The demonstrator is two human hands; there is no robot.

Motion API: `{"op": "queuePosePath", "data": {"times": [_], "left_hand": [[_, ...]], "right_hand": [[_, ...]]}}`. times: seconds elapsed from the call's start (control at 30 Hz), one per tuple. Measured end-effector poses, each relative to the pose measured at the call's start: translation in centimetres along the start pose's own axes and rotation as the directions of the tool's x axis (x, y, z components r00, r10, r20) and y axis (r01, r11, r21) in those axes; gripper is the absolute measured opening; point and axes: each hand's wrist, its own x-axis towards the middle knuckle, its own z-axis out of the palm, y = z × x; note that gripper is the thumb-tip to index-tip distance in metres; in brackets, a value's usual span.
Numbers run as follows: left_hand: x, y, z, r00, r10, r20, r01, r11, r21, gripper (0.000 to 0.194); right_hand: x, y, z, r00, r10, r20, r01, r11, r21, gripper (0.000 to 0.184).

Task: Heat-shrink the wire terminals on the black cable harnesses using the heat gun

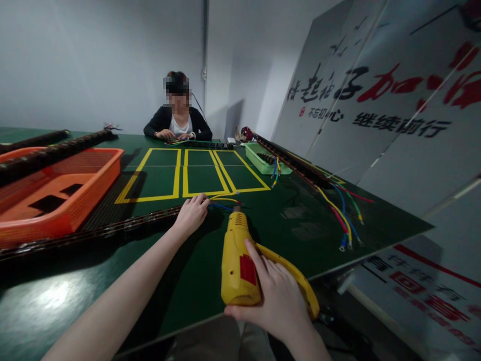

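Fingers of the left hand [192, 214] curl closed around the end of a long, dark, ribbed cable bundle [130, 226], from which thin yellow and blue wires [224, 201] fan out. Wrapped around the handle of a smooth yellow plastic heat gun [240, 260] with a red label, the right hand [280, 296] grasps it, index finger laid along the body. Its metal nozzle points at the wires, just beside them. Both lie over the glossy green table [300, 220], near a slatted orange plastic basket [90, 185].
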Motion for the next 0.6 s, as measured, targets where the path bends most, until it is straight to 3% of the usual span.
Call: {"op": "queuePosePath", "data": {"times": [0.27, 0.6], "left_hand": [[0.1, -0.3, 0.5, 1.000, 0.021, -0.021, -0.022, 0.998, -0.051, 0.032], [0.1, -0.2, 0.5, 1.000, 0.015, -0.016, -0.017, 0.997, -0.078, 0.033]], "right_hand": [[0.0, -0.5, 1.2, 0.994, -0.077, -0.077, 0.076, 0.997, -0.019, 0.124], [1.7, -3.9, 1.6, 0.992, -0.123, -0.021, 0.124, 0.992, 0.021, 0.128]]}}
